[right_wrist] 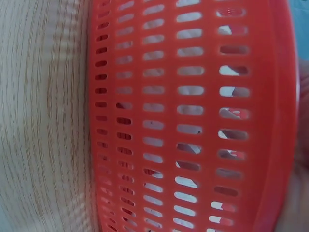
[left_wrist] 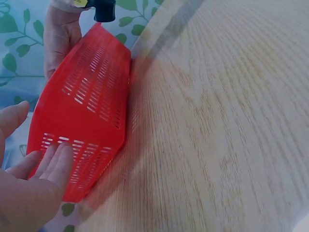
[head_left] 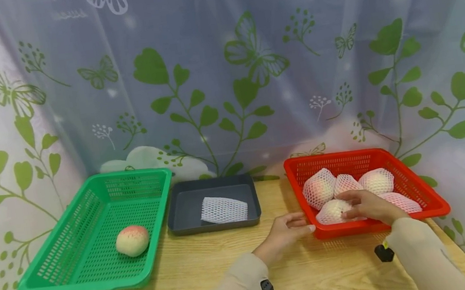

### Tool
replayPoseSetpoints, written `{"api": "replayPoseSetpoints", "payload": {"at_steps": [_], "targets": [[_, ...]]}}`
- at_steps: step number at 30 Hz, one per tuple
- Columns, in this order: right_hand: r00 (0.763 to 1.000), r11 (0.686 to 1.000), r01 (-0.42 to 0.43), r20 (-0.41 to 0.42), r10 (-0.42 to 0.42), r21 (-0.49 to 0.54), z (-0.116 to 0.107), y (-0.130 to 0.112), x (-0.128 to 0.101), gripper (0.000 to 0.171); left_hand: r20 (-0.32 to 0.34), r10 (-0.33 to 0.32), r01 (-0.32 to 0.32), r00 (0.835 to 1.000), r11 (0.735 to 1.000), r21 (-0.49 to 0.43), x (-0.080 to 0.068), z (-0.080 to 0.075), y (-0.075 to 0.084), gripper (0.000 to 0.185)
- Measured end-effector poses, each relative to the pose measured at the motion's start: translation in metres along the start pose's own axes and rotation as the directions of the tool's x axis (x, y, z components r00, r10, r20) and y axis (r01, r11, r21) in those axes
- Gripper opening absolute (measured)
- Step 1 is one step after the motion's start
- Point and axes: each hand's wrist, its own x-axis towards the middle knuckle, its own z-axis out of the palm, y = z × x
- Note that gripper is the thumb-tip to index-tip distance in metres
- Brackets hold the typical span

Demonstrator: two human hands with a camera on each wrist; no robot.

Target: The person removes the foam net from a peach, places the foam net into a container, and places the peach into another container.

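Observation:
My right hand (head_left: 375,205) reaches over the front rim of the red basket (head_left: 432,209). Its thumb and fingers grip the right side of a peach in a white foam net (head_left: 330,212), low at the basket's front left. In the right wrist view the slotted basket wall (right_wrist: 166,116) hides most of this hand. Beside the basket's front left corner is my left hand (head_left: 286,233), fingers spread and holding nothing. The left wrist view shows the fingers of this left hand (left_wrist: 36,188) against the basket's short slotted wall (left_wrist: 89,159).
Other netted peaches, such as one at the back left (head_left: 319,188), fill the red basket. A dark grey tray (head_left: 183,205) bears a flat white foam net (head_left: 225,209). In the green basket (head_left: 96,246) at left lies a bare peach (head_left: 132,241). A wooden table (head_left: 212,260) carries everything; a printed curtain hangs behind.

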Motion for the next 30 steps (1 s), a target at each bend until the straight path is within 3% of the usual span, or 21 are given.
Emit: {"api": "replayPoseSetpoints", "payload": {"at_steps": [7, 13, 20, 30], "targets": [[0.994, 0.996, 0.021, 0.108, -0.012, -0.083, 0.001, 0.000, 0.005, 0.065, -0.006, 0.012, -0.012, 1.000, 0.997, -0.080, 0.002, 0.005, -0.001, 0.044], [0.991, 0.995, 0.014, 0.133, -0.001, -0.098, 0.002, 0.000, 0.009, 0.065, -0.046, -0.010, 0.005, 0.999, 0.995, -0.100, 0.004, 0.010, 0.000, 0.042], [0.993, 0.995, 0.026, 0.117, -0.015, -0.092, 0.004, 0.000, 0.009, 0.064, -0.117, -0.057, 0.042, 0.991, 0.991, -0.126, 0.007, 0.016, -0.001, 0.035], [0.997, 0.991, -0.004, 0.082, 0.015, -0.137, 0.008, 0.001, 0.011, 0.063, -0.139, -0.065, 0.036, 0.988, 0.979, -0.200, 0.008, 0.021, 0.002, 0.031]]}}
